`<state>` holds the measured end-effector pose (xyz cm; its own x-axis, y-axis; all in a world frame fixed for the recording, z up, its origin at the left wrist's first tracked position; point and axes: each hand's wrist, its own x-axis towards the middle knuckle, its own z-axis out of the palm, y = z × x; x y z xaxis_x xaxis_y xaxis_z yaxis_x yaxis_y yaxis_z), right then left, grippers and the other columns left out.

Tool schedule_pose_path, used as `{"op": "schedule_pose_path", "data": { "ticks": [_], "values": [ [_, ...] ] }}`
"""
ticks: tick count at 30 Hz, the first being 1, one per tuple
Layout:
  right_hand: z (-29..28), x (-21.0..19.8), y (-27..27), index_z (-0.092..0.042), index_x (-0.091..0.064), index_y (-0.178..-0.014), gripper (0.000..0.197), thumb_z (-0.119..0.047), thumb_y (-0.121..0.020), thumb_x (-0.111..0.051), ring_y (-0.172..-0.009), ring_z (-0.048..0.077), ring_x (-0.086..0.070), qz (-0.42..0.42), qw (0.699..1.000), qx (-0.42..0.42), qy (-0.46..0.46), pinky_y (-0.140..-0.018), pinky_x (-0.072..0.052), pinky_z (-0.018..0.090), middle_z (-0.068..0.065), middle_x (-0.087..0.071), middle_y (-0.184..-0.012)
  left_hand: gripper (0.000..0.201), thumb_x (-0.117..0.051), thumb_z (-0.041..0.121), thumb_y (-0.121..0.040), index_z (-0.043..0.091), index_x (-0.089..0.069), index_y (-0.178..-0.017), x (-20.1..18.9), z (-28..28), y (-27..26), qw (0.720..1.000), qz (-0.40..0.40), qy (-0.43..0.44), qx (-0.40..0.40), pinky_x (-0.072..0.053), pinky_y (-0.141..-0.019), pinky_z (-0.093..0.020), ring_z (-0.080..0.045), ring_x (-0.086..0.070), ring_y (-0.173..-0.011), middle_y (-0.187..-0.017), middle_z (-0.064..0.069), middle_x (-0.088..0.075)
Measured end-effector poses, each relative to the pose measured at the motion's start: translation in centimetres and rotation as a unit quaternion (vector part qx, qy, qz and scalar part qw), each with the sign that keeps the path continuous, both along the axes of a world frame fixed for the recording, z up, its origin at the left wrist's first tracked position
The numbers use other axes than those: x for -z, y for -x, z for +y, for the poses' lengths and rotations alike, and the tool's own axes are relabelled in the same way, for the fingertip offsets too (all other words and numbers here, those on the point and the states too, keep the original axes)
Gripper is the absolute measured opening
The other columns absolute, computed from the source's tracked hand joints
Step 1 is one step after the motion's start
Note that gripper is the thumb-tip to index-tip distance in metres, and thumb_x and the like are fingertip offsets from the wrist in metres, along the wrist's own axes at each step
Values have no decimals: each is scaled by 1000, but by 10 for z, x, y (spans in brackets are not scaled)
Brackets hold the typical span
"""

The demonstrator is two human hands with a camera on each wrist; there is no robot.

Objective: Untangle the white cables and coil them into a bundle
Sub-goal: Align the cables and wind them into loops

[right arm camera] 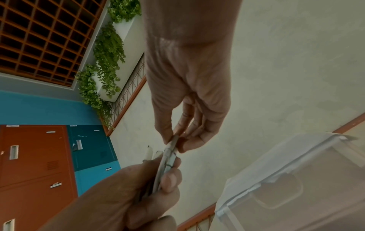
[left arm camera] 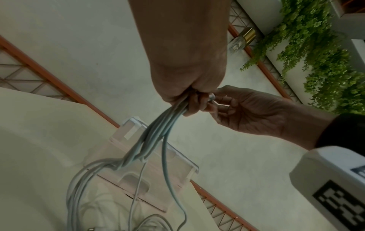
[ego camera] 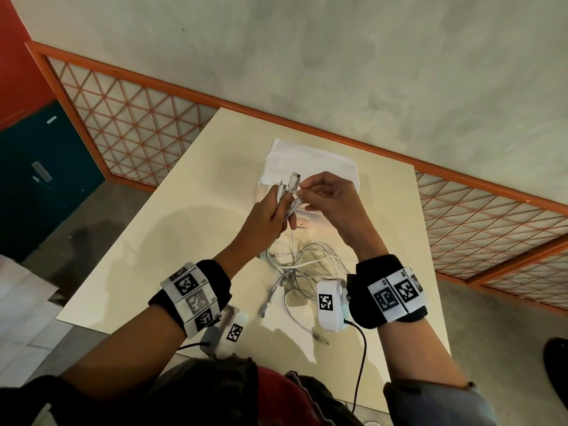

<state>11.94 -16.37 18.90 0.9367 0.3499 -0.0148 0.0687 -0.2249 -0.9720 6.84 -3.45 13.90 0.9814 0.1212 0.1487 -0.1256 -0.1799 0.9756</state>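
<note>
On a cream worktop (ego camera: 184, 241), the left hand (ego camera: 264, 219) grips gathered cables (ego camera: 307, 265) upright, ends aligned; right-hand (ego camera: 332, 195) fingers (right arm camera: 168, 129) pinch one plug (right arm camera: 173, 140), likely adding it.

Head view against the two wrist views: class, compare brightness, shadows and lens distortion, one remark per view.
Head view: brightest, arms cast soft shadows on the table, straight rails bow from the wide lens. Left wrist view: dim, the left hand and white cables look greyish, edges soft. Right wrist view: hazy and low in contrast, the right hand looms large and stretched.
</note>
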Motion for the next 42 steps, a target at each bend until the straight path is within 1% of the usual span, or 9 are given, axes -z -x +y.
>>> {"op": "schedule_pose_path", "data": {
  "ticks": [5, 11, 20, 23, 27, 32, 37, 40, 42],
  "values": [
    [-2, 0, -2, -5, -63, -93, 21, 4, -76, -71, -67, 20, -65, 33, 999, 15, 1, -77, -56, 33, 11, -68, -74, 19, -32, 21, -102, 8, -42, -93, 1, 2, 2, 1000, 10, -8, 3, -34, -41, -19, -8, -40, -39, -63, -4, -62],
    [-4, -3, -1, -1, -61, -101, 31, 8, -74, -72, -69, 23, -66, 15, 1000, 16, -2, -74, -56, 33, 12, -70, -73, 20, -31, 19, -102, 6, -42, -92, 3, 11, 2, 999, 5, -37, -8, -50, -51, -21, -7, -60, -46, -68, 0, -65],
    [-1, -4, -1, 0, -64, -98, 24, 1, -75, -73, -70, 22, -66, -14, 999, 7, 45, -76, -56, 37, 11, -68, -78, 19, -30, 19, -103, 13, -41, -88, 3, 10, 3, 999, -2, -45, 5, -46, -48, -19, -6, -52, -42, -66, -4, -64],
    [4, 2, 4, 1, -66, -97, 21, -3, -78, -73, -70, 20, -64, -3, 998, -20, 61, -74, -58, 29, 15, -62, -84, 17, -31, 20, -102, 10, -41, -93, 4, 8, 2, 999, -8, -45, -21, -39, -46, -17, -4, -46, -40, -63, 1, -61],
    [5, 7, 6, 3, -66, -96, 22, -1, -76, -74, -65, 20, -62, 11, 999, -6, 49, -80, -56, 40, 11, -57, -72, 19, -31, 19, -102, 7, -42, -92, 5, 10, 0, 999, -12, -24, -22, -41, -46, -16, -4, -50, -40, -64, -3, -61],
    [-11, -4, 6, 5, -65, -93, 21, 4, -74, -74, -64, 21, -59, 2, 999, -36, 30, -65, -55, 20, 14, -55, -71, 24, -29, 16, -103, 15, -41, -82, 6, 29, -7, 997, -19, 35, -60, -51, -49, -23, -7, -58, -46, -67, -6, -60],
    [-24, -12, 0, 3, -67, -91, 18, 3, -75, -74, -63, 17, -63, -14, 1000, -16, 21, -72, -54, 26, 0, -64, -63, 26, -31, 18, -103, 20, -41, -79, 2, 45, -11, 997, -13, 11, -73, -37, -45, -17, -2, -42, -41, -63, -1, -53],
    [-23, -16, -3, 0, -66, -92, 16, 0, -77, -72, -63, 15, -64, -39, 999, 12, 2, -71, -54, 25, 7, -67, -71, 24, -31, 19, -102, 18, -43, -82, 1, 44, -9, 995, -18, -88, -35, -33, -46, -17, -3, -40, -42, -61, 3, -52],
    [-24, -19, -5, 0, -67, -94, 17, 0, -78, -72, -64, 14, -65, -55, 998, 26, -16, -71, -54, 25, 10, -68, -74, 23, -31, 19, -102, 15, -44, -84, 1, 45, -8, 998, -5, -62, -15, -32, -46, -17, -3, -40, -43, -62, 1, -52]
  ]
}}
